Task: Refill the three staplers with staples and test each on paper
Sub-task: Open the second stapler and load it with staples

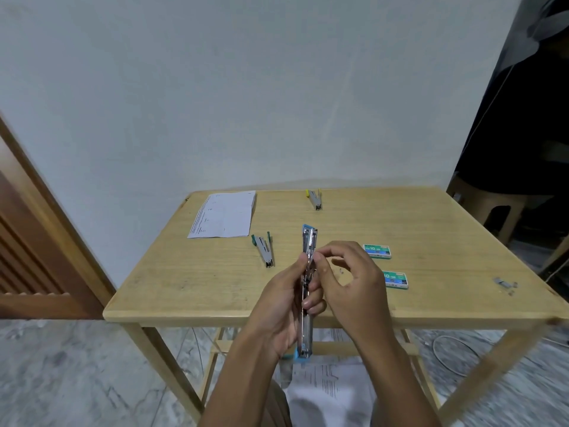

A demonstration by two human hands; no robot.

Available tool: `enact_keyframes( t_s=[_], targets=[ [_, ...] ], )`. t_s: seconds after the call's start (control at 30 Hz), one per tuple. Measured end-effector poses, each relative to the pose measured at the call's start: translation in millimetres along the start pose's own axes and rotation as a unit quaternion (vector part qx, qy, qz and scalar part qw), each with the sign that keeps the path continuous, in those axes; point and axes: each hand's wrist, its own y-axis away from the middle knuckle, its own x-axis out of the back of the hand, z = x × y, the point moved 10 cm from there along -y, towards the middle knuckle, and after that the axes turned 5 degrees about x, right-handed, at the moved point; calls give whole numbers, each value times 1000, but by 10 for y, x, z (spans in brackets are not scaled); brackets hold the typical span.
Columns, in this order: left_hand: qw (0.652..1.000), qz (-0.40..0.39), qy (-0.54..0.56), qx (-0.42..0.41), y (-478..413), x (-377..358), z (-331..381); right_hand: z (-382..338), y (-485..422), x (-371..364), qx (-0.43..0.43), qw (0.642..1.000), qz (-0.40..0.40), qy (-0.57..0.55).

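Loading blue stapler (pixel 308 251), swung open, held above desk (pixel 431 229) near edge. Left hand (pixel 284 306) clamped round its middle; right hand (pixel 348 278) fingers (pixel 318 257) pinched together at magazine, likely on staples. Next: seat strip, close, test on paper (pixel 224 215) beyond fingers.

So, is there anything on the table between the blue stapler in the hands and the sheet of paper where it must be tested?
Only the green stapler. It lies open on the table between the blue stapler and the paper, near the paper's closest corner.
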Motion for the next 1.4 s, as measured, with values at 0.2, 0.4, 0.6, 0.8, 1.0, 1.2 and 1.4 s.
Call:
enact_keyframes(
  t_s=[0.2, 0.4, 0.6, 0.8, 1.0, 1.2, 1.4],
  targets=[
    [995, 71, 72, -1, -64, 240, 53, -118, 162, -69, 94, 995, -2, -29],
    [990, 89, 113, -10, -102, 362, 87, -81, 193, -184, 44, 997, -35, -44],
    [998, 53, 37, -26, -14, 189, 94, 149, 78, -390, -131, 981, -64, -131],
    [997, 61, -9, -40, -40, 260, 97, 159, 62, -486, -166, 971, -72, -159],
    [985, 77, -123, -92, -33, 237, 175, 155, 87, -500, -212, 944, -73, -242],
    [976, 81, -154, -134, 3, 248, 269, 211, 141, -566, -288, 887, -61, -356],
    [977, 89, -146, -129, 1, 292, 268, 205, 172, -548, -286, 900, -69, -323]
  ],
)
